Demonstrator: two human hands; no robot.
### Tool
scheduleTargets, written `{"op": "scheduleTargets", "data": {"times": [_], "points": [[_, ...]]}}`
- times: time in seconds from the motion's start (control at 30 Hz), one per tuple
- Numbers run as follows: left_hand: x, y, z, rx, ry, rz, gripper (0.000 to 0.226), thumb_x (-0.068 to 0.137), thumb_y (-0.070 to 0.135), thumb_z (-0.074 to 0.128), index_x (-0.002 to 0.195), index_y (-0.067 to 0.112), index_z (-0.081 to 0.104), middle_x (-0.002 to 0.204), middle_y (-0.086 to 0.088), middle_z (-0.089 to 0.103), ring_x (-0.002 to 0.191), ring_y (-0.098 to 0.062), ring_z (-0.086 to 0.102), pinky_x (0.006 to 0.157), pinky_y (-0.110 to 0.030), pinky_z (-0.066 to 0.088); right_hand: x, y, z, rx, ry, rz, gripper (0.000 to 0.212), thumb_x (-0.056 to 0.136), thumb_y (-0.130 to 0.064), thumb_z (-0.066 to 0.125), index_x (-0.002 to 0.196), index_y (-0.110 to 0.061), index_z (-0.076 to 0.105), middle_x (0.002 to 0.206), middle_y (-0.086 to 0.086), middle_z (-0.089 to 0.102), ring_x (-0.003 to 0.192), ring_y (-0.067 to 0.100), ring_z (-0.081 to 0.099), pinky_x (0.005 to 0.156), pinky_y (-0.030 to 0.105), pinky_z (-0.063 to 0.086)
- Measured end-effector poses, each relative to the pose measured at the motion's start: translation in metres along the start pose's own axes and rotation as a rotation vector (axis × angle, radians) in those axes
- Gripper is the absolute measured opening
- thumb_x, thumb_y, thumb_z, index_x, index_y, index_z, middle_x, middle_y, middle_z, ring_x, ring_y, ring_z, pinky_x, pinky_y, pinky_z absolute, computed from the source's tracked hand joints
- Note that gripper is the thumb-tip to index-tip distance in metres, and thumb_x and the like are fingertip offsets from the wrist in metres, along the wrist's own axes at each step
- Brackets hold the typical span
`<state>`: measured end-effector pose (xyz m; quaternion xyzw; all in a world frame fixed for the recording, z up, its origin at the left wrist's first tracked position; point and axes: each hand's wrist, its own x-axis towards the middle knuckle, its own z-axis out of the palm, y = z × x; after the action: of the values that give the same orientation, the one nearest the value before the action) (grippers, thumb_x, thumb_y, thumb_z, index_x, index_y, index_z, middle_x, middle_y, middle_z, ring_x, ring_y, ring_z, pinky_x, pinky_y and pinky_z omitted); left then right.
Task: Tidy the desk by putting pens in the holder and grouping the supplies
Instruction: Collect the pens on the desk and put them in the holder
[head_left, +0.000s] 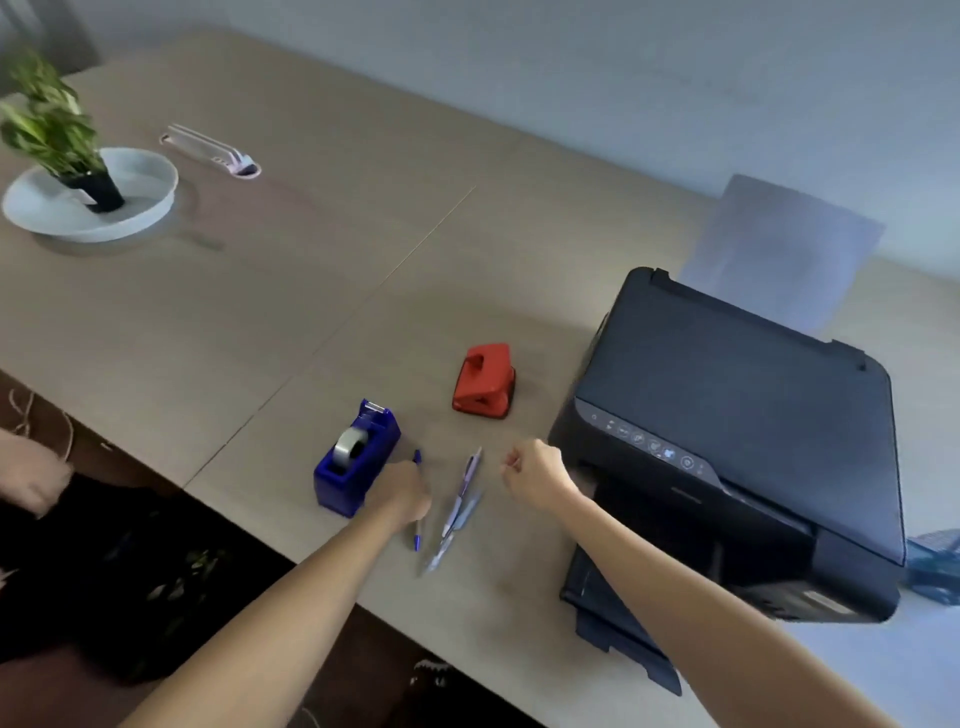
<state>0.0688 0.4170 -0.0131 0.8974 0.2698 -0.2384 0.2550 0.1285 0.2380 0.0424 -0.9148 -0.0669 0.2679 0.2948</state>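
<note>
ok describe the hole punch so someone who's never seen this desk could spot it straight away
Start at the big black printer on the right of the desk. Just to its left sits the hole punch, farther from the person than the blue tape dispenser. It is the only red thing there.

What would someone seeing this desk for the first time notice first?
Probably the big black printer filling the desk's right side, then the red hole punch and blue tape dispenser near the middle. In front of those, the left hand covers a blue pen, the right hand is a fist, and more pens lie between the two hands.
</note>
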Motion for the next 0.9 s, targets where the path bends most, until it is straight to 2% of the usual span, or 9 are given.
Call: {"op": "scheduleTargets", "data": {"times": [0.07, 0.13, 0.23, 0.37, 0.47, 0.57, 0.67, 0.73, 0.9], "points": [[0.008, -0.006, 0.013, 0.061, -0.033, 0.001, 0.028, 0.084, 0.007, 0.045, 0.102, -0.001, 0.066, 0.103, -0.013, 0.072, 0.096, -0.032, 0.068, 0.073, -0.032, 0.051, 0.004, 0.006, 0.021, -0.085, -0.105, 0.074, 0.026, 0.081, -0.005, 0.053, 0.056, -0.009, 0.052, 0.075, 0.02, 0.069, 0.073, 0.034, 0.067, 0.067, 0.037, 0.056], [0.014, -0.007, 0.016, 0.093, -0.05, -0.001, 0.028, 0.085, 0.001, 0.046, 0.106, -0.002, 0.065, 0.107, -0.014, 0.071, 0.1, -0.032, 0.067, 0.073, -0.032, 0.05, 0.002, 0.007, 0.036, -0.083, -0.134, 0.134, 0.031, 0.085, -0.012, 0.054, 0.056, -0.02, 0.048, 0.074, 0.012, 0.066, 0.071, 0.028, 0.066, 0.065, 0.032, 0.056], [0.021, -0.009, 0.017, 0.069, -0.066, -0.008, 0.029, 0.082, -0.003, 0.051, 0.109, -0.003, 0.063, 0.104, -0.017, 0.071, 0.096, -0.032, 0.068, 0.074, -0.034, 0.054, 0.005, 0.004, 0.057, -0.076, -0.151, 0.206, 0.038, 0.092, -0.022, 0.046, 0.054, -0.017, 0.048, 0.054, 0.006, 0.057, 0.065, 0.028, 0.065, 0.069, 0.034, 0.058], [0.027, -0.012, 0.014, -0.066, -0.001, 0.051, 0.025, 0.092, 0.016, 0.043, 0.108, 0.0, 0.055, 0.1, -0.02, 0.069, 0.091, -0.037, 0.066, 0.079, -0.041, 0.057, 0.012, 0.001, 0.073, -0.043, -0.143, 0.289, 0.045, 0.092, -0.026, 0.047, 0.049, -0.012, 0.05, 0.031, 0.0, 0.049, 0.036, 0.017, 0.051, 0.04, 0.022, 0.047], [0.031, -0.011, 0.014, -0.075, 0.009, 0.087, 0.024, 0.093, 0.017, 0.041, 0.111, 0.003, 0.049, 0.105, -0.02, 0.067, 0.095, -0.037, 0.065, 0.079, -0.039, 0.054, 0.013, 0.0, 0.08, -0.008, -0.119, 0.316, 0.04, 0.09, -0.029, 0.051, 0.054, -0.013, 0.049, 0.054, 0.007, 0.058, 0.041, 0.021, 0.056, 0.037, 0.024, 0.047], [0.03, 0.002, 0.019, -0.107, -0.024, 0.115, 0.029, 0.095, 0.018, 0.042, 0.117, 0.001, 0.049, 0.11, -0.02, 0.065, 0.099, -0.037, 0.064, 0.078, -0.036, 0.05, 0.011, 0.001, 0.079, -0.057, -0.096, 0.305, 0.037, 0.09, -0.028, 0.051, 0.057, -0.012, 0.049, 0.08, 0.016, 0.066, 0.076, 0.033, 0.068, 0.064, 0.031, 0.055], [0.028, 0.019, 0.029, -0.118, -0.059, 0.129, 0.032, 0.09, 0.023, 0.054, 0.111, 0.0, 0.057, 0.11, -0.019, 0.066, 0.101, -0.036, 0.064, 0.079, -0.037, 0.05, 0.005, 0.005, 0.074, -0.069, -0.069, 0.3, 0.021, 0.088, -0.024, 0.057, 0.088, -0.005, 0.066, 0.095, 0.016, 0.066, 0.092, 0.034, 0.067, 0.075, 0.037, 0.056], [0.03, 0.03, 0.036, -0.074, -0.04, 0.14, 0.025, 0.088, 0.019, 0.058, 0.105, 0.001, 0.06, 0.109, -0.017, 0.067, 0.098, -0.034, 0.065, 0.075, -0.037, 0.049, 0.003, 0.01, 0.071, -0.113, -0.058, 0.311, 0.027, 0.088, -0.026, 0.057, 0.104, -0.005, 0.064, 0.108, 0.015, 0.065, 0.1, 0.032, 0.064, 0.08, 0.037, 0.053], [0.033, 0.036, 0.045, 0.001, -0.042, 0.116, 0.027, 0.096, 0.008, 0.041, 0.109, -0.003, 0.061, 0.115, -0.02, 0.065, 0.102, -0.032, 0.064, 0.081, -0.037, 0.048, 0.003, 0.011, 0.075, -0.102, -0.078, 0.342, 0.022, 0.091, -0.014, 0.054, 0.108, -0.005, 0.062, 0.113, 0.012, 0.065, 0.101, 0.029, 0.065, 0.082, 0.037, 0.054]]}}
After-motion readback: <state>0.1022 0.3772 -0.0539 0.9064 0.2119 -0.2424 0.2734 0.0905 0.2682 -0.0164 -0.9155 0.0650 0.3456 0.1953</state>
